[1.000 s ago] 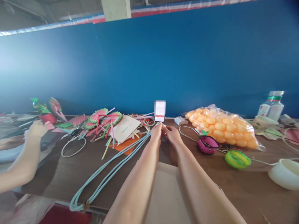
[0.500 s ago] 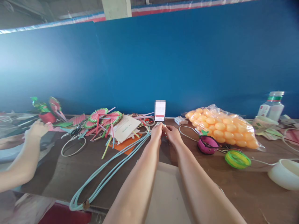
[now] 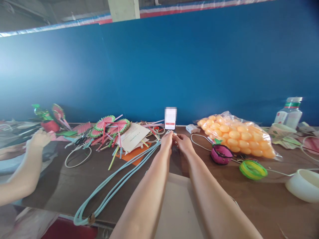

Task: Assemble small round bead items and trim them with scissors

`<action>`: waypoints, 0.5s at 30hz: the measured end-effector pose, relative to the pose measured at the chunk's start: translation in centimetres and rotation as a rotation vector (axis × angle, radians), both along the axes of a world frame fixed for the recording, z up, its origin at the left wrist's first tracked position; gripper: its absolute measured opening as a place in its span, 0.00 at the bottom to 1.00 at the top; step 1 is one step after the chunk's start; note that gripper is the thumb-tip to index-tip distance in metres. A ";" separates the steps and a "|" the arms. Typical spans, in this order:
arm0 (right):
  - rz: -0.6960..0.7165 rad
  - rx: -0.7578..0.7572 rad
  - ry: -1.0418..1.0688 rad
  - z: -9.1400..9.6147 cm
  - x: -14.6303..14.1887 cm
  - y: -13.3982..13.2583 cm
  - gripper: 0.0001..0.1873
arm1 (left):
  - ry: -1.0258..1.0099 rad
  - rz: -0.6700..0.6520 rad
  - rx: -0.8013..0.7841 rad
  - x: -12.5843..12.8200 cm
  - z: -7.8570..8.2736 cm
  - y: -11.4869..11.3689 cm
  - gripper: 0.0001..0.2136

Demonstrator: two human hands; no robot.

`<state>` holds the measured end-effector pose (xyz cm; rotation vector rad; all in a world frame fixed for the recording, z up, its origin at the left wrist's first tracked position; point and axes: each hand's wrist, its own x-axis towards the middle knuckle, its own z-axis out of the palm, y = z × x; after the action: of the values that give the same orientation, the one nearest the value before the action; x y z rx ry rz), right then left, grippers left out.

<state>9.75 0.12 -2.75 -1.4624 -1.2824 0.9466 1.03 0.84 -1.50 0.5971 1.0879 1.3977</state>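
Observation:
My left hand (image 3: 166,140) and my right hand (image 3: 182,142) meet in front of me with fingertips pinched together. Something small sits between them, mostly covered by the fingers and too small to name. Long light-blue tubes (image 3: 119,181) loop across the table and run up to my left hand's outer side; whether that hand grips them I cannot tell. Just beyond the fingertips a phone (image 3: 170,122) with a lit screen leans upright against the blue wall.
Paper fans (image 3: 119,127), white paper sheets (image 3: 134,137) and scissors (image 3: 81,139) lie left. At far left is a co-worker's hand (image 3: 41,137). To the right are a bag of orange balls (image 3: 236,136), a purple round pouch (image 3: 221,155), green-yellow rings (image 3: 253,170) and a white bowl-like piece (image 3: 302,186).
Almost nothing differs. Both my hands stay pinched together at the same spot, and the co-worker's hand has shifted only very slightly.

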 end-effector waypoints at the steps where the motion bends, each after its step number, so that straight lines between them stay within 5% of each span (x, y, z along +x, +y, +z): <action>1: -0.003 -0.003 -0.006 0.1 0.0 0.0 0.22 | -0.001 0.001 0.001 0.0 0.0 0.0 0.08; 15: -0.014 -0.020 -0.012 0.5 -0.1 -0.4 0.22 | -0.007 0.001 -0.005 0.1 0.1 -0.1 0.09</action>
<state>9.69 -0.24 -2.26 -1.4924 -1.2730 0.9449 1.08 0.71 -1.36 0.5880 1.0861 1.3968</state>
